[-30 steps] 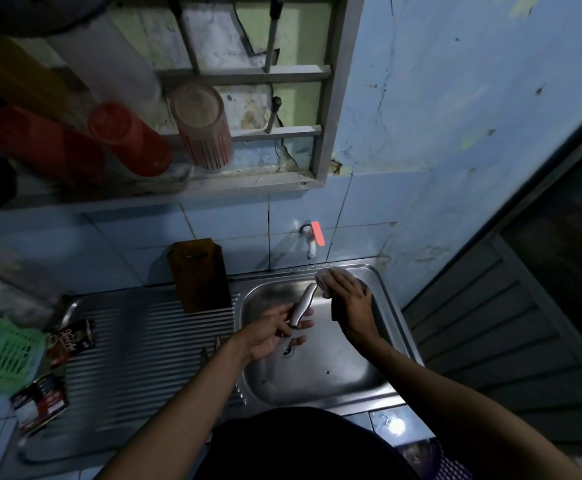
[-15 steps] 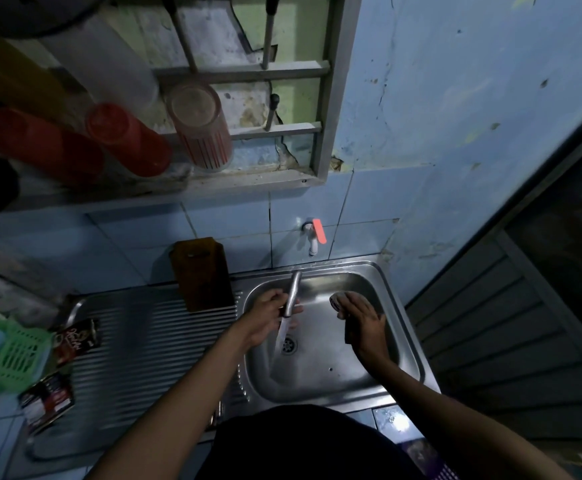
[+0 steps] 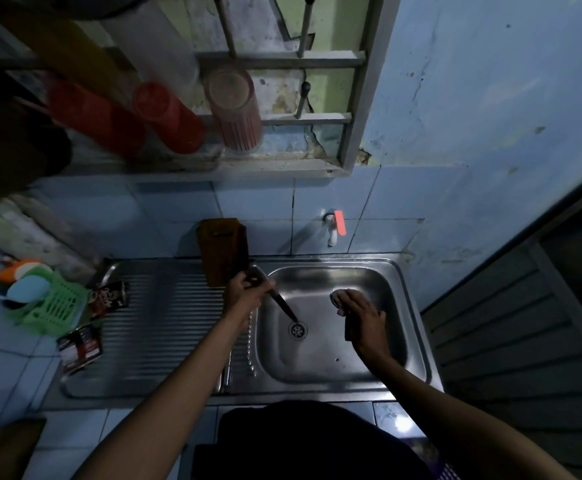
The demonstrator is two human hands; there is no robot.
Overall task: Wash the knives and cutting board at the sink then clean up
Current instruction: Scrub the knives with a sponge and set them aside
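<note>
My left hand [image 3: 248, 296] grips a knife [image 3: 284, 308] by its handle at the left rim of the steel sink basin [image 3: 410, 306], the blade pointing down toward the drain [image 3: 298, 330]. Over the right side of the basin my right hand [image 3: 362, 315] holds a dark sponge [image 3: 348, 332]; something pale shows at its fingertips. A brown wooden cutting board [image 3: 223, 251] stands upright against the tiled wall behind the drainboard. More cutlery [image 3: 227, 370] lies on the drainboard near the basin's left edge.
A white tap with a red lever [image 3: 335, 227] sticks out of the wall above the basin. Two dark sachets [image 3: 109, 299] [image 3: 79, 348] lie on the ribbed drainboard [image 3: 164, 323]. A green basket [image 3: 53, 306] sits at far left. Red cups [image 3: 168, 116] hang on a rack overhead.
My left hand moved the knife from the basin's middle to its left rim and turned the blade down toward the drain. My right hand dropped lower over the right side of the basin.
</note>
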